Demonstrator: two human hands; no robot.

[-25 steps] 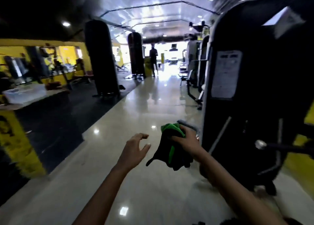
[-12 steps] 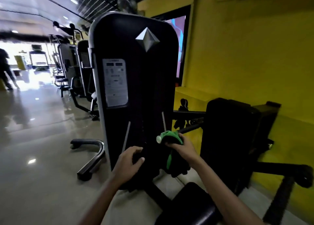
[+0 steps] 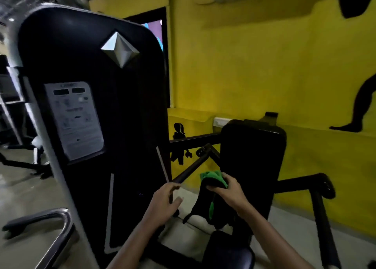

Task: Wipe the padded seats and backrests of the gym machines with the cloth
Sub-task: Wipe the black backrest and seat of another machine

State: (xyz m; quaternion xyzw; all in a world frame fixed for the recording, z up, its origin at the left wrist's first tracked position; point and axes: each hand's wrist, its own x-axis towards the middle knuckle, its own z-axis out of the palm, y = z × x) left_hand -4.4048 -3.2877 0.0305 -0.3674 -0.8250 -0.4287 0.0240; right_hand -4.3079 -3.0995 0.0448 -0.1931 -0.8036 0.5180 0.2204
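Green-and-black cloth [image 3: 213, 182], one, beside one backrest [image 3: 252, 157].

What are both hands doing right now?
Left hand: open, fingers loosely curled, holding nothing.
Right hand: grips the green and black cloth in front of the backrest.

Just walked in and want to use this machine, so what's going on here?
A person is cleaning it. Their right hand grips a green and black cloth just in front of the black backrest pad. The left hand hangs free beside it, holding nothing. The seat pad lies below the hands. Whether the cloth touches the backrest is unclear.
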